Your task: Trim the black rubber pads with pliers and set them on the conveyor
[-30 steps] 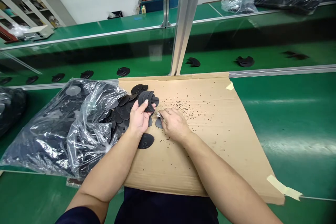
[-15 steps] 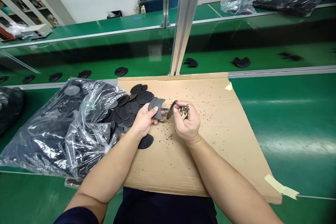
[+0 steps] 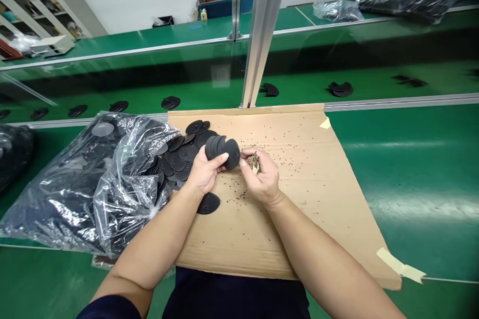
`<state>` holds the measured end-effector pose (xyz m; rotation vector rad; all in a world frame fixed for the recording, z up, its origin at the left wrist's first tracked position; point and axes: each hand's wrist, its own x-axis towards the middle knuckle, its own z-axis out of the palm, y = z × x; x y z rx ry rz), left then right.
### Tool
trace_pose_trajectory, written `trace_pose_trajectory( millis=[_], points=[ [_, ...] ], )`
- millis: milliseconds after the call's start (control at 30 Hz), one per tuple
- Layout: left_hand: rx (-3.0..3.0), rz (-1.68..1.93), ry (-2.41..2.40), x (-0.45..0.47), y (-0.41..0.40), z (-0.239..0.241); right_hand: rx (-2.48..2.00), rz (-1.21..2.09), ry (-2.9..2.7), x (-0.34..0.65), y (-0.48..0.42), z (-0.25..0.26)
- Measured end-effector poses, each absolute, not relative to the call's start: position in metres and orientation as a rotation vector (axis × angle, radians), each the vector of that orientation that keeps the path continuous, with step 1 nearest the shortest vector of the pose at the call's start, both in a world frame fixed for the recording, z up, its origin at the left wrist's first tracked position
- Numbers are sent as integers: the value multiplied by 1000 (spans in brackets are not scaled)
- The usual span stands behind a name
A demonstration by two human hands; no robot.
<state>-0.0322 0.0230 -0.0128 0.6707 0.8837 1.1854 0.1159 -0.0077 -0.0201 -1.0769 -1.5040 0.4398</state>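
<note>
My left hand (image 3: 205, 172) grips a fanned stack of thin black discs (image 3: 215, 145), its thumb pressed on the front one. That front disc (image 3: 232, 153) faces me at the stack's right end. Curled in my right hand (image 3: 262, 177) is a small metal tool with pale handles, which looks like nippers (image 3: 255, 163). The right thumb and fingertips are at the right edge of the front disc; whether they still pinch it I cannot tell. Behind my left hand lies a pile of loose black discs (image 3: 175, 159), and a single disc (image 3: 208, 203) rests just below it.
A cardboard sheet (image 3: 322, 229) dotted with tiny black bits covers the green bench. A clear plastic bag (image 3: 75, 194) of black discs lies at left. Beyond, black pieces (image 3: 171, 103) sit in a row on a green belt (image 3: 299, 90). A metal post (image 3: 262, 35) rises behind the cardboard.
The disc my right fingers held apart now stands at the front of the left hand's stack. My right hand has shifted slightly left. The pieces on the belt have slid a little left.
</note>
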Motion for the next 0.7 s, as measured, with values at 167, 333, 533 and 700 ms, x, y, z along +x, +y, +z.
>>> trace_pose_trajectory(
  millis=[167,333,533,700],
  points=[
    [759,1285,935,-28,22,-13,-1189,584,-1385,114,-4,-25],
    [879,1259,943,-28,20,-19,-1232,553,-1377,114,-2,-27],
    [901,1243,917,-27,19,-19,-1264,596,-1353,116,0,-26],
    [891,1209,853,-28,17,-16,-1263,694,-1426,119,1,-23]
  ],
)
